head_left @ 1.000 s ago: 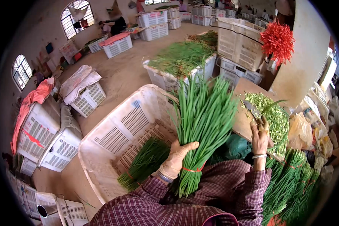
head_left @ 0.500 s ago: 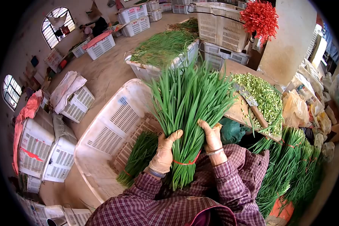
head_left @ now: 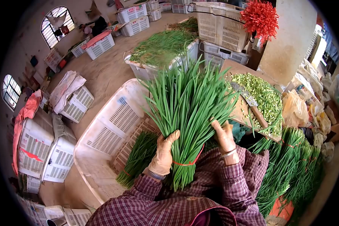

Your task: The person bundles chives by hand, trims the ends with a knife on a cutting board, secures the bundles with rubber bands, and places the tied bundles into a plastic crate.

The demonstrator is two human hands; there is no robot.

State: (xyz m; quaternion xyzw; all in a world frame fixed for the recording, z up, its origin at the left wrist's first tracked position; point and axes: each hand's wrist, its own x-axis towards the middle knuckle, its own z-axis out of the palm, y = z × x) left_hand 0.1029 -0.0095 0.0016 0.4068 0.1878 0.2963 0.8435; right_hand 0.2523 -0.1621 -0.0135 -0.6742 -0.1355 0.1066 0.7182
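A large bunch of long green leaves stands fanned out at the top, with a red band round its lower part. My left hand, in a pale glove, is wrapped round the left side of the bunch, above the band. My right hand is at the right side of the bunch, its fingers bent at the outer leaves; whether it pinches any is hard to tell. A smaller banded bunch lies in a white slatted crate to the left.
A board at the right holds chopped green pieces and a knife. Several banded bunches lie at the lower right. Ahead is a crate of loose greens. Red ties hang at the upper right.
My right hand has moved right, away from the middle of the bunch, and the leaves spread wider to the right. My left hand keeps its hold.
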